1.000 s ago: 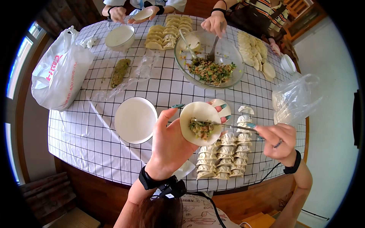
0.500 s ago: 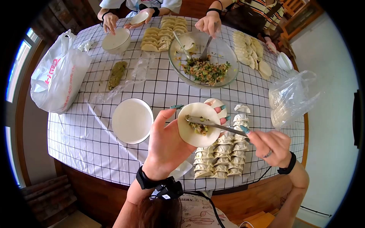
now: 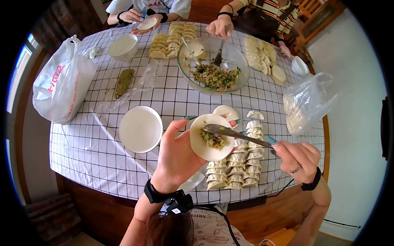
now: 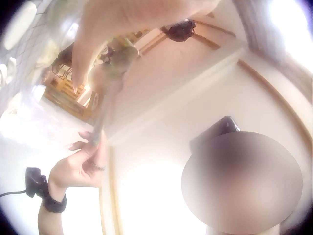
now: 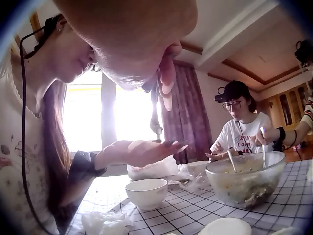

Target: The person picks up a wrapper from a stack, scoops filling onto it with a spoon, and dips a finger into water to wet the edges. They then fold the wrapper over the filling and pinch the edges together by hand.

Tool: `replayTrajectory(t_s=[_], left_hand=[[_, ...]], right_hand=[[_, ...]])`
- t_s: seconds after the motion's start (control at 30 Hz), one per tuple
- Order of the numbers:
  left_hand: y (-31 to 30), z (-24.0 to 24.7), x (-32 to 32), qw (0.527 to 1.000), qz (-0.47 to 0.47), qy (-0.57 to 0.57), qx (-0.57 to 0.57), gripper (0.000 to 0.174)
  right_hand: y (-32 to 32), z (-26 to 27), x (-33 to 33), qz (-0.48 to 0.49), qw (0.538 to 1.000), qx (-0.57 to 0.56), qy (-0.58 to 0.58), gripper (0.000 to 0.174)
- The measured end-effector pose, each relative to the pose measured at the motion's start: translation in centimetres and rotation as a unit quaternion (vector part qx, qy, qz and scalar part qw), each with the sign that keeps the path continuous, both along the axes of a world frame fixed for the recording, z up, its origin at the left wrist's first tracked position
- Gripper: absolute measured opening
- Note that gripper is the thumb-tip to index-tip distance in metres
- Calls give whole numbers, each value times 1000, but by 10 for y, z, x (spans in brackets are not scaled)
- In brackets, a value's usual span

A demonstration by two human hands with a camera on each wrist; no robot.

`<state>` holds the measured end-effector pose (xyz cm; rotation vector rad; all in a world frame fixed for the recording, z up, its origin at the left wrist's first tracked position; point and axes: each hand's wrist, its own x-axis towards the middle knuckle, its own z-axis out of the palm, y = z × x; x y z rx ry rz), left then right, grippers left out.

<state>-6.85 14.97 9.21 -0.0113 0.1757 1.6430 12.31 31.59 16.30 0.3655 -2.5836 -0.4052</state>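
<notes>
While straight-fingered, left hand [image 3: 174, 149] beneath wrapper [image 3: 197, 140].

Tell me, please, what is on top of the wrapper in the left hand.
On the wrapper lies chopped filling, partly under a metal utensil; what that covers cannot be seen.

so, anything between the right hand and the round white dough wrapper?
Nothing visible blocks it: the right hand holds a long grey metal utensil whose tip lies over the wrapper on the left hand.
</notes>
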Motion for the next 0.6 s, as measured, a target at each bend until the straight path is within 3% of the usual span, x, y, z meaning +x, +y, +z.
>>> replayTrajectory(t_s=[0.37, 0.5, 0.57, 0.6], left_hand=[[-10, -3, 0, 1000, -3, 8, 12, 67], [-10, -2, 0, 1000, -6, 10, 25, 67], [-12, 4, 0, 1000, -8, 20, 12, 66], [-13, 6, 0, 1000, -10, 29, 0, 65]], right_hand=[[-4, 2, -3, 39, 998, 35, -16, 23], [-1, 4, -8, -6, 996, -94, -8, 22], [0, -3, -14, -16, 964, -266, -9, 19], [-3, -1, -15, -51, 920, -385, -52, 15]])
